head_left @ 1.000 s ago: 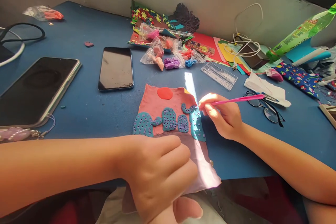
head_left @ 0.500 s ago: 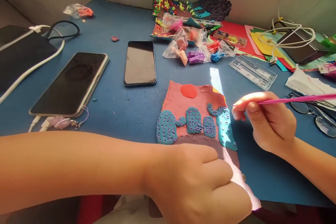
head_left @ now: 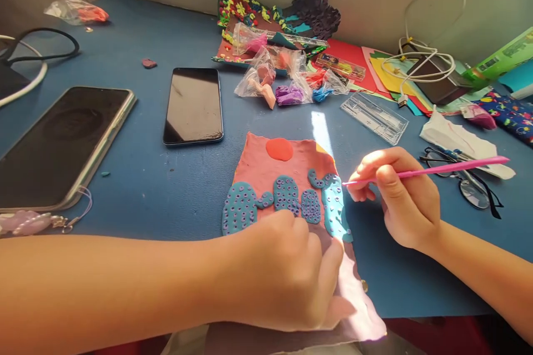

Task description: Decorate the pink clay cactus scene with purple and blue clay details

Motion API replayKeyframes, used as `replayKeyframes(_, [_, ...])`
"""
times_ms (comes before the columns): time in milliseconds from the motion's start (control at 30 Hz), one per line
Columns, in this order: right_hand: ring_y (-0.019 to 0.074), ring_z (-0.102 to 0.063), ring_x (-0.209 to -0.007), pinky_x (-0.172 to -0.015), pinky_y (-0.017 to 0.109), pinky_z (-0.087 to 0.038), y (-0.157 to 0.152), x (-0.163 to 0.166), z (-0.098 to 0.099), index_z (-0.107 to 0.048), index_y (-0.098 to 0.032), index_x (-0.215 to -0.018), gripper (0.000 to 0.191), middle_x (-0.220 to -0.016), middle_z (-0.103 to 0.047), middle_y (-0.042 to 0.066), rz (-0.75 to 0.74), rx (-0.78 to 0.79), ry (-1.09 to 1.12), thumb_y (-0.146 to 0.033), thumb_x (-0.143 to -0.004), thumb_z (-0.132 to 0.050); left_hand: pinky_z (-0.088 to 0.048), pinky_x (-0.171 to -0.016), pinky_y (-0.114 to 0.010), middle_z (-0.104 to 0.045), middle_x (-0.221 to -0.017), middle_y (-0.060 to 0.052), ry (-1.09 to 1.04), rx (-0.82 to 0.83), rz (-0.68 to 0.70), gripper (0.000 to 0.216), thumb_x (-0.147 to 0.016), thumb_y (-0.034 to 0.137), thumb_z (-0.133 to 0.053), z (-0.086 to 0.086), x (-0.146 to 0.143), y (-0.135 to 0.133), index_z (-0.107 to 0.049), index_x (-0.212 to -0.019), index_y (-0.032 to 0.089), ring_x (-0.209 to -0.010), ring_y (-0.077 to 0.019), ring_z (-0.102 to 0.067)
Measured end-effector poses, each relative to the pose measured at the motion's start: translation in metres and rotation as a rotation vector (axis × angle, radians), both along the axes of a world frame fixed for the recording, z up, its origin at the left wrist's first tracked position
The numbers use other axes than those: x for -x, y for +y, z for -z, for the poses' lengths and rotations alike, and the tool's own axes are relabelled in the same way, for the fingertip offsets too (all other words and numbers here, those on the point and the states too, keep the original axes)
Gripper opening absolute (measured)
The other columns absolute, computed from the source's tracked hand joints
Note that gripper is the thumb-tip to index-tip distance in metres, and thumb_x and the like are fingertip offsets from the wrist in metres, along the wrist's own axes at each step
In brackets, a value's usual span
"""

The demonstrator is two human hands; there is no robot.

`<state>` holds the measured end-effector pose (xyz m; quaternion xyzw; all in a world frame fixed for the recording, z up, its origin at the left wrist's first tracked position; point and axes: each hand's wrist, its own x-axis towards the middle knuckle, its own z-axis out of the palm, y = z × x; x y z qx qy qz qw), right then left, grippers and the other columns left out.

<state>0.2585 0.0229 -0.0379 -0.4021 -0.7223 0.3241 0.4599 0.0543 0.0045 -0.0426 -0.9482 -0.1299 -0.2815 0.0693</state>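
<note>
A clay picture (head_left: pixel 287 147) lies at the table's front edge, with a pink sky, a red sun (head_left: pixel 279 149) and blue cactus shapes dotted with small purple rings. My left hand (head_left: pixel 287 274) is over its lower part, fingers curled; one fingertip reaches the base of the sunlit right cactus (head_left: pixel 333 205). Whatever these fingers hold, if anything, is hidden. Beside the picture's right edge, my right hand (head_left: pixel 400 194) grips a thin pink modelling tool (head_left: pixel 453 167). The tool's tip points left and meets the edge of that cactus in this view.
Two phones, one black (head_left: pixel 194 105) and one larger (head_left: pixel 69 144) with a bead charm, lie to the left. Behind are bagged clay lumps (head_left: pixel 289 94), a clear plastic case (head_left: pixel 375 117) and a coiled white cable (head_left: pixel 428 64). Glasses (head_left: pixel 474 193) rest beyond my right hand.
The view has shifted right. My left hand has moved up the picture, its fingertip now at the right cactus. The tool's tip now points at that cactus's edge.
</note>
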Motion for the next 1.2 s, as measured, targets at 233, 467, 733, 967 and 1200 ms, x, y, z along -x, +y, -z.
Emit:
replayKeyframes(233, [0.0112, -0.058, -0.057, -0.052, 0.023, -0.049, -0.0005, -0.0026, -0.0022, -0.054, -0.021, -0.087, 0.012, -0.069, -0.058, 0.001, -0.065, -0.226, -0.265, -0.022, -0.095, -0.045, -0.031, -0.033, -0.027, -0.055, -0.048, -0.002, 0.035, -0.025, -0.133, 0.045, -0.091, 0.038, -0.043, -0.0004, 0.0006, 0.0086, -0.07, -0.098, 0.003, -0.039, -0.015, -0.047])
replayKeyframes(467, [0.0097, -0.057, -0.06, -0.054, 0.02, -0.048, 0.0048, -0.0009, -0.0046, -0.054, -0.019, -0.083, 0.024, -0.068, -0.059, 0.001, -0.098, -0.338, -0.444, -0.022, -0.098, -0.035, -0.033, -0.033, -0.029, -0.056, -0.049, -0.002, 0.037, 0.003, -0.134, 0.043, -0.09, 0.037, -0.043, 0.0008, 0.0005, 0.0092, -0.071, -0.097, 0.004, -0.04, -0.0162, -0.05])
replayKeyframes(733, [0.0094, -0.056, -0.063, -0.058, 0.02, -0.048, 0.0042, 0.0011, -0.0021, -0.053, -0.019, -0.086, 0.022, -0.07, -0.059, 0.002, -0.106, -0.36, -0.488, -0.019, -0.098, -0.035, -0.032, -0.034, -0.027, -0.057, -0.049, -0.003, 0.047, 0.003, -0.13, 0.043, -0.091, 0.037, -0.043, 0.0005, 0.0015, 0.0094, -0.07, -0.098, 0.004, -0.04, -0.0151, -0.051])
replayKeyframes(967, [0.0103, -0.052, -0.061, -0.056, 0.021, -0.045, 0.0049, -0.0005, -0.0045, -0.05, -0.019, -0.084, 0.022, -0.067, -0.055, 0.001, -0.13, -0.351, -0.509, -0.02, -0.098, -0.033, -0.035, -0.033, -0.03, -0.06, -0.051, -0.005, 0.025, -0.019, -0.138, 0.044, -0.09, 0.036, -0.043, -0.0001, -0.0004, 0.0102, -0.071, -0.095, 0.002, -0.04, -0.017, -0.051])
replayKeyframes(1200, [0.0118, -0.048, -0.056, -0.051, 0.024, -0.042, 0.0062, 0.0007, -0.0035, -0.046, -0.02, -0.077, 0.026, -0.062, -0.052, 0.002, -0.142, -0.347, -0.587, -0.02, -0.098, -0.031, -0.034, -0.033, -0.03, -0.059, -0.05, -0.005, 0.017, -0.015, -0.148, 0.043, -0.089, 0.036, -0.045, 0.0021, 0.0009, 0.0086, -0.071, -0.094, 0.002, -0.038, -0.0176, -0.05])
